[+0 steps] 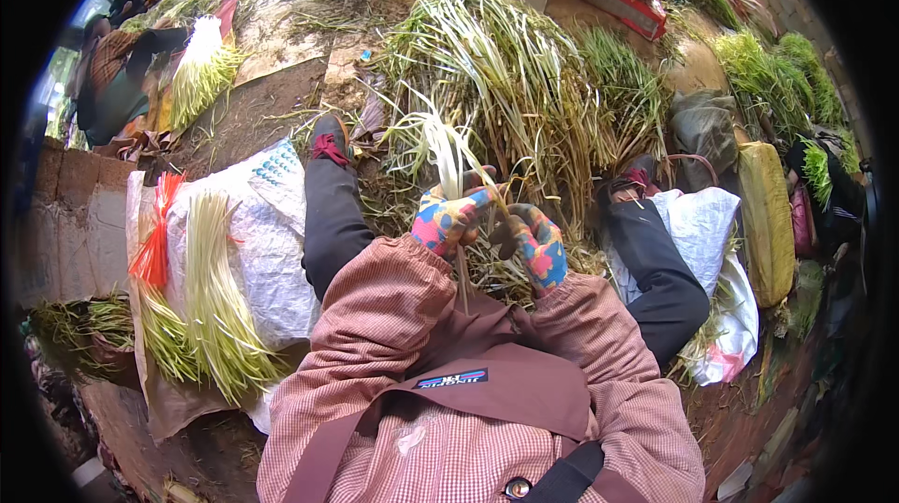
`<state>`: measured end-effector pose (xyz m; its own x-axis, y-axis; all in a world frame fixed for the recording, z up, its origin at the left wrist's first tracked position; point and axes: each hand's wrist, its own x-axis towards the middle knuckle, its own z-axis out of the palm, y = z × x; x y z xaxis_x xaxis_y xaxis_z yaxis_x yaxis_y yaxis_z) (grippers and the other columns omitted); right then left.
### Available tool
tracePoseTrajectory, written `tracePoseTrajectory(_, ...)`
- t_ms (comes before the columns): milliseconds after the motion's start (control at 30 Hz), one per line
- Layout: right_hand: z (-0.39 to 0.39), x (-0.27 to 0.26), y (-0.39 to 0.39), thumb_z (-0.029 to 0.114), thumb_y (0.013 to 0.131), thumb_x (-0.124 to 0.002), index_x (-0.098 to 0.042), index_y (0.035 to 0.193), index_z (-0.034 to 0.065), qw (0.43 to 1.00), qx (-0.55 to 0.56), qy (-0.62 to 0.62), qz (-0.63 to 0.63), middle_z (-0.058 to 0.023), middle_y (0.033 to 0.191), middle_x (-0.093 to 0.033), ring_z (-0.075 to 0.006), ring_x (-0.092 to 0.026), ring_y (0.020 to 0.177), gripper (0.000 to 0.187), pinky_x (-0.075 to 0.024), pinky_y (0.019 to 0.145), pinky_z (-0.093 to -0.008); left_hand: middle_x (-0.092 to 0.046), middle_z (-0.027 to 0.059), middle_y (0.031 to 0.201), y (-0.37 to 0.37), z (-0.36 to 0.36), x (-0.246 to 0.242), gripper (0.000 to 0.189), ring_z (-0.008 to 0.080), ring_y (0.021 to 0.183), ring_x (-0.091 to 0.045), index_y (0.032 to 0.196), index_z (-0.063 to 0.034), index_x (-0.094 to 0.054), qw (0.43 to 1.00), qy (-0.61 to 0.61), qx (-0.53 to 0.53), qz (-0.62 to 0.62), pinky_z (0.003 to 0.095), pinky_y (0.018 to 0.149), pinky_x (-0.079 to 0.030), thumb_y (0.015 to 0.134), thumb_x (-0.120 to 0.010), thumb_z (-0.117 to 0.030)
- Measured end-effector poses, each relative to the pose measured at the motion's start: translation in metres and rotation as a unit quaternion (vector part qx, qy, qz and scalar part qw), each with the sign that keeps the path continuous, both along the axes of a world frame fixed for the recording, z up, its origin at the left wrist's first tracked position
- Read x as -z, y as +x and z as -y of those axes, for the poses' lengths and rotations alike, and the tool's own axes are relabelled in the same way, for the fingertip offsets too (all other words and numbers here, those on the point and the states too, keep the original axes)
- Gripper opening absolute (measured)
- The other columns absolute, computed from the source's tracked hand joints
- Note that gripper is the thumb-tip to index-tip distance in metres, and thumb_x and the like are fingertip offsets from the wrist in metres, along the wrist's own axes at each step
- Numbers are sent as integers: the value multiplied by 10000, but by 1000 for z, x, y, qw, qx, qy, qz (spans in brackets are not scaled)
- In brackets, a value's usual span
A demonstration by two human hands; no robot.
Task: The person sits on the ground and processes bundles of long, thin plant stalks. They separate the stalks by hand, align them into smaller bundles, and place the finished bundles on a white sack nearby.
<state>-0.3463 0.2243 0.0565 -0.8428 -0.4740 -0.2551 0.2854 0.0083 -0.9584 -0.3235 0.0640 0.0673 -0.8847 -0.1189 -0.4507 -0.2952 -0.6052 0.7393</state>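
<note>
My left hand point(449, 218), in a patterned fabric glove, grips a small bunch of pale chive-like stalks point(449, 152). Their white parts rise above the fist, and thin ends hang below it toward my lap. Close beside it on the right, my right hand point(537, 243), gloved alike, has its fingers curled at the lower end of a yellowish stalk point(500, 199). Just beyond both hands stands a large heap of the same long stalks point(491, 74), with green and white leaves and brownish lower ends. Loose trimmings point(491, 264) lie beneath my hands.
At left, a white woven sack point(274, 257) bears a sorted pale bunch point(218, 278) and red plastic ties point(163, 229). My legs flank the heap. Right are a yellow wrapped block point(765, 222) and a white sack point(702, 222). Other people point(116, 74) sit nearby among more greens.
</note>
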Motion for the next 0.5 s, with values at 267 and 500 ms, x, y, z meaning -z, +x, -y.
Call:
tracePoseTrajectory(267,26,8,-7,242,830,-622,-409,1238,-1,986,62,3,-152,-123,1156,-510,-165,-487,1052,520,-426,857,-287,-623,16,745,0,-11,7,319,46,485,-499,1001,-49,-603,997,-45,-33,-46,192,383,-349,711,-716,-116)
tracePoseTrajectory(500,40,24,-29,255,878,-560,-591,974,50,982,165,-31,-91,-8,754,-606,-69,-539,645,229,-440,562,-208,-639,41,787,-8,-22,11,240,80,626,-572,950,-30,-616,984,-158,-76,-34,222,514,-454,728,-686,-87)
